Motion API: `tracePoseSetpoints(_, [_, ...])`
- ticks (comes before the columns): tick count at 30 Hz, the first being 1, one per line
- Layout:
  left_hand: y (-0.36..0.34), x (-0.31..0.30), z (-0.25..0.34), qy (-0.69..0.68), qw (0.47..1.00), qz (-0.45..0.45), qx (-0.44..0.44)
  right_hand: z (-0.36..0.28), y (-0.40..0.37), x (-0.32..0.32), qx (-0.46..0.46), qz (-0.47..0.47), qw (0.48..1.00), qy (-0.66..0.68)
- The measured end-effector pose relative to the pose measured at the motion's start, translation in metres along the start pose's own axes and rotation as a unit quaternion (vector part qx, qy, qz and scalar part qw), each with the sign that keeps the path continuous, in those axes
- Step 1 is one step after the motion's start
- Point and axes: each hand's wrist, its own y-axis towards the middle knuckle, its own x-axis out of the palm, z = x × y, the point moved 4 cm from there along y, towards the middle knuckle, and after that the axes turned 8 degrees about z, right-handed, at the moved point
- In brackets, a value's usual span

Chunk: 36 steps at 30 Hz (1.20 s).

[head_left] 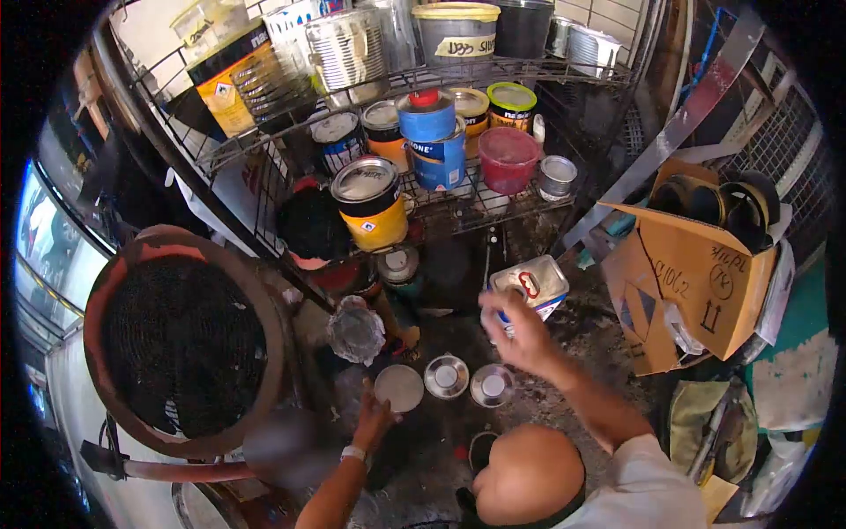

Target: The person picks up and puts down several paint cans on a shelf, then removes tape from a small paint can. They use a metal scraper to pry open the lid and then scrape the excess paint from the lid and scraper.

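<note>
My left hand [374, 421] is at the lower middle, its fingers closed against the near rim of a round tin [399, 389] with a pale grey top. To the right of that tin stand two small silver tins [446, 376] with raised round centres. Over the near edge of a white rectangular can [548, 280] is my right hand [520, 333], slightly blurred, its fingers bent and apart. I see nothing held in it. A red handle or clip [529, 284] shows on the can's top.
A wire shelf [423, 216] with several paint cans stands ahead, including a yellow can [370, 207] and a red tub [509, 160]. A crumpled foil-like cup [356, 331] is beside the tins. At right leans a cardboard box [696, 273]; at left, a large round mesh piece [181, 344].
</note>
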Motion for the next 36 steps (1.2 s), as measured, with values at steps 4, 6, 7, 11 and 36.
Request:
tracePoseSetpoints(4, [-0.047, -0.040, 0.048, 0.108, 0.984, -0.066, -0.122, 0.026, 0.105, 0.006, -0.047, 0.119, 0.992, -0.014])
tracePoseSetpoints(6, [-0.070, -0.080, 0.059, 0.228, 0.959, -0.169, -0.005, 0.059, 0.153, 0.025, 0.019, 0.160, 0.987, 0.018])
tracePoseSetpoints(7, [-0.082, -0.091, 0.074, 0.312, 0.933, -0.178, -0.013, 0.076, 0.173, 0.035, 0.047, 0.182, 0.981, 0.042])
tracePoseSetpoints(11, [-0.146, -0.126, 0.147, 0.568, 0.807, -0.139, 0.080, 0.120, 0.226, 0.069, 0.032, 0.255, 0.965, -0.042])
tracePoseSetpoints(36, [-0.191, -0.204, 0.172, 0.588, 0.809, 0.017, -0.007, 0.098, 0.191, 0.120, 0.212, 0.192, 0.937, 0.201])
